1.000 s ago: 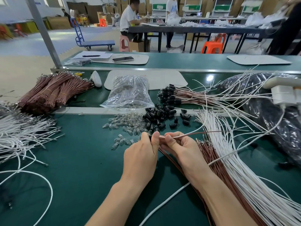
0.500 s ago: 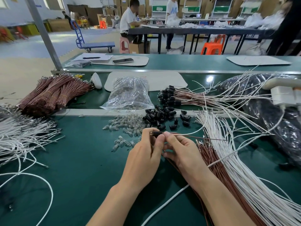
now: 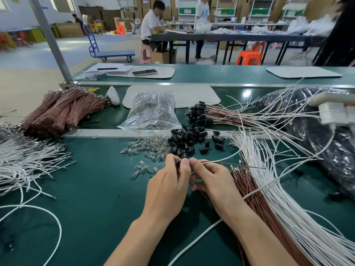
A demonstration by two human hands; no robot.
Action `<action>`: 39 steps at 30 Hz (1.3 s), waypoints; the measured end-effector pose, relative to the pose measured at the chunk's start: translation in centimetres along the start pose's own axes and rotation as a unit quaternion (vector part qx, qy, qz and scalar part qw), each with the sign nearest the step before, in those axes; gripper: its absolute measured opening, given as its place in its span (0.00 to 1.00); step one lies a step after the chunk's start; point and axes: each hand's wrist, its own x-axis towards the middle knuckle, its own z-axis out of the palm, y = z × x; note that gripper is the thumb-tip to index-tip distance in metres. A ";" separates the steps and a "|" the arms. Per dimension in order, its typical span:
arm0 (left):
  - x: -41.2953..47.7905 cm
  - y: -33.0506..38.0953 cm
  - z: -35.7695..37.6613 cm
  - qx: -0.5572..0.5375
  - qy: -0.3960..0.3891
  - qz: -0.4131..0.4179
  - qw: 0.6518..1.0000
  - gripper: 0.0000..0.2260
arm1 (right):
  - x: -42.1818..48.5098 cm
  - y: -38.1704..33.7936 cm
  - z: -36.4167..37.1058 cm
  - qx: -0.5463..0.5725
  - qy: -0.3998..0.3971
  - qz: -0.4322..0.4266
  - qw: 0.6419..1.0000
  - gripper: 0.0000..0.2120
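My left hand (image 3: 169, 187) pinches a small black cap (image 3: 178, 163) between thumb and fingers at the middle of the green bench (image 3: 92, 189). My right hand (image 3: 213, 181) meets it fingertip to fingertip and pinches thin wires (image 3: 221, 161), one white and one brown, that run off to the right. The wire ends sit at the cap; the joint is hidden by my fingers. Just beyond my hands lie a pile of loose black caps (image 3: 188, 139) and a scatter of small clear bulbs (image 3: 148, 148).
Loose brown wires (image 3: 255, 200) and white wires (image 3: 278, 189) fan out right of my hands. Finished capped wires (image 3: 203, 114), a clear bag of bulbs (image 3: 151, 112), bundled brown wires (image 3: 63, 110) and a dark plastic bag (image 3: 326, 143) lie behind. More white wires (image 3: 25, 162) lie left.
Both hands have stayed together at mid-bench, shifting slightly. The black cap now sits between my left fingertips, with the wires held level toward the right.
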 end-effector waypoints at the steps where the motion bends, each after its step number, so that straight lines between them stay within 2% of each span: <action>1: 0.0 -0.1 0.0 0.003 0.003 -0.004 1.000 0.17 | 0.0 0.1 0.0 -0.008 -0.002 -0.006 1.000 0.14; 4: 0.1 0.0 0.1 0.052 0.003 -0.007 0.999 0.23 | 0.0 0.2 0.0 -0.023 -0.002 -0.018 1.000 0.14; 8: 0.2 0.3 0.6 0.098 -0.002 -0.017 0.995 0.24 | 0.1 0.3 -0.2 -0.028 0.003 -0.018 0.999 0.14; 17: 0.3 0.1 0.5 0.112 -0.021 -0.020 0.993 0.24 | 0.2 0.4 -0.3 -0.021 -0.003 -0.002 1.000 0.09; 22: 0.1 0.2 0.3 -0.024 0.013 -0.024 0.999 0.22 | 0.1 0.1 0.4 0.005 -0.008 -0.012 1.000 0.09; 24: 0.3 0.2 -0.1 -0.108 0.067 -0.038 0.991 0.20 | -0.1 -0.3 0.4 0.046 0.027 -0.010 0.999 0.07; 28: 1.4 -0.5 -2.4 -0.253 0.230 -0.110 0.933 0.18 | -0.2 -1.5 -1.1 0.129 0.075 -0.022 0.989 0.06; 31: 2.6 -1.8 -4.2 -0.332 0.300 -0.141 0.883 0.15 | -0.3 -2.0 -1.6 0.143 0.069 -0.032 0.987 0.07; 34: 2.8 -2.3 -4.8 -0.369 0.316 -0.136 0.864 0.14 | -0.3 -2.0 -1.2 0.129 0.062 -0.046 0.989 0.08; 39: 2.8 -2.2 -5.1 -0.404 0.276 -0.129 0.862 0.10 | -0.5 -3.0 -1.9 0.098 0.081 -0.105 0.986 0.10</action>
